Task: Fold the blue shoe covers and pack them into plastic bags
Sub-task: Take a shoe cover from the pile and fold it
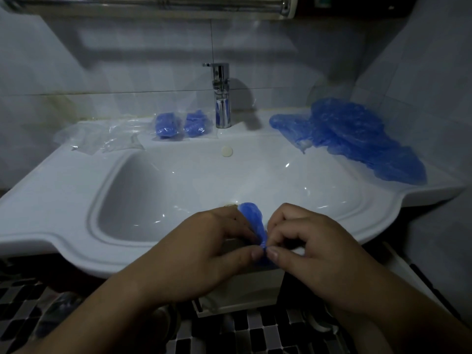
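both hands, left hand [204, 251] and right hand [314, 249], pinch the shoe cover [252, 221] between them, long axis pointing away over the sink [76, 200], equally near.

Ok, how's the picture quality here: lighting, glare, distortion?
Head view: dim, bluish light; small glare spots on the sink; the faucet casts a shadow on the wall; wide-angle bows the sink's front edge; left hand and right hand pinching the shoe cover look slightly soft but readable.

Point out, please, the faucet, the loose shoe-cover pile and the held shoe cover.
faucet [222, 108]: head view, chrome body.
loose shoe-cover pile [357, 135]: head view, heap's middle.
held shoe cover [251, 216]: head view, upper rounded end.
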A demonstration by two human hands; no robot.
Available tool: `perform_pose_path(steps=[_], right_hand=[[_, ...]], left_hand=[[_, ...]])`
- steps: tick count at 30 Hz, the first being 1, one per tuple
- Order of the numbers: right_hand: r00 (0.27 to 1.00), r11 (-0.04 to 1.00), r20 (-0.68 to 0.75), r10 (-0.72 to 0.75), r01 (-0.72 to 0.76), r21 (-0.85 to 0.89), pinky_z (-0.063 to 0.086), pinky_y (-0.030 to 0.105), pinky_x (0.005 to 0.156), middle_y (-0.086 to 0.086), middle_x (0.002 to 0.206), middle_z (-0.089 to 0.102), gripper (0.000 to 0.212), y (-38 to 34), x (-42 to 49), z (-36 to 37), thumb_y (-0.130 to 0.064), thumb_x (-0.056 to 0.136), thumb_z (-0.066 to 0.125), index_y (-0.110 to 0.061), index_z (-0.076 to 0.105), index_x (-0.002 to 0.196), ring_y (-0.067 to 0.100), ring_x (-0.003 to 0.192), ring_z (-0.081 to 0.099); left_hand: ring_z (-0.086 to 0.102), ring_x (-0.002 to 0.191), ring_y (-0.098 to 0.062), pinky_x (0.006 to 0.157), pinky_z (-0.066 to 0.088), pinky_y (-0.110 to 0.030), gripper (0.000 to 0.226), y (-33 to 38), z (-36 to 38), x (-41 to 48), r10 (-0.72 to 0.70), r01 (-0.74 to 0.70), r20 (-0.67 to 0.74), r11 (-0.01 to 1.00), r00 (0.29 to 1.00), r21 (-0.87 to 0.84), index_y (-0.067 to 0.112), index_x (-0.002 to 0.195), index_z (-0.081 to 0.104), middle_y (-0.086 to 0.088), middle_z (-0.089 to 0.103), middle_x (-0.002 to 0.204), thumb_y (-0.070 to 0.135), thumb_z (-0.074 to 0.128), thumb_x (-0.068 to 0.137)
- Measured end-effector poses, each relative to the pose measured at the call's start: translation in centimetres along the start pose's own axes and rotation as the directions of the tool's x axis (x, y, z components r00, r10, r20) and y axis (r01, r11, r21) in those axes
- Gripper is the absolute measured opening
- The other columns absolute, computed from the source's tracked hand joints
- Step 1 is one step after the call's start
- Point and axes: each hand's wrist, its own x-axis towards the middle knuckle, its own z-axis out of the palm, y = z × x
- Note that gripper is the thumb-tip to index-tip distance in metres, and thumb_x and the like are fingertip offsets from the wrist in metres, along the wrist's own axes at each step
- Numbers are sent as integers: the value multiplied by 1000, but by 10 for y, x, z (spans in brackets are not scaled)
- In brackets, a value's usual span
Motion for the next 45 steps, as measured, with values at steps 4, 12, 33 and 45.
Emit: perform_pose_path(steps=[4, 12, 33, 45], right_hand=[[995, 998, -94, 28, -34, -54, 52, 29, 69, -11, 86, 59, 13, 0, 1, 6, -31, 75, 76, -27, 64, 71, 11, 81, 61], [999, 988, -15, -31, 29, -152, 48, 21, 71, -16, 88, 55, 19, -1, 0, 1, -46, 79, 66, -31, 75, 88, 4, 85, 60], [989, 991, -130, 74, -87, -102, 51, 26, 62, -4, 74, 62, 13, 0, 3, 8, -24, 81, 72, -31, 61, 82, 14, 71, 60], [998, 987, 61, 18, -8, -158, 49, 29, 71, -13, 87, 60, 21, 2, 3, -8, -47, 79, 62, -30, 73, 86, 8, 84, 61]], left_hand=[[63, 93, 0, 81, 49, -21, 8, -3, 6, 4, -30, 33, -63, 998, 998, 46, 29, 90, 74, 19, 64, 97, 24, 71, 84], [63, 86, 4, 74, 41, -4, 15, 1, 10, 4, -29, 33, -129, 999, 991, 30, 26, 82, 75, 20, 65, 92, 12, 76, 77], [63, 76, -1, 70, 49, -20, 23, 8, 13, 7, -139, 141, -140, 990, 980, 5, 35, 99, 62, 17, 68, 79, 23, 73, 83], [62, 82, 0, 72, 47, -16, 20, 11, 4, 3, -32, 36, -50, 996, 998, 87, 28, 82, 76, 18, 64, 90, 28, 57, 74]])
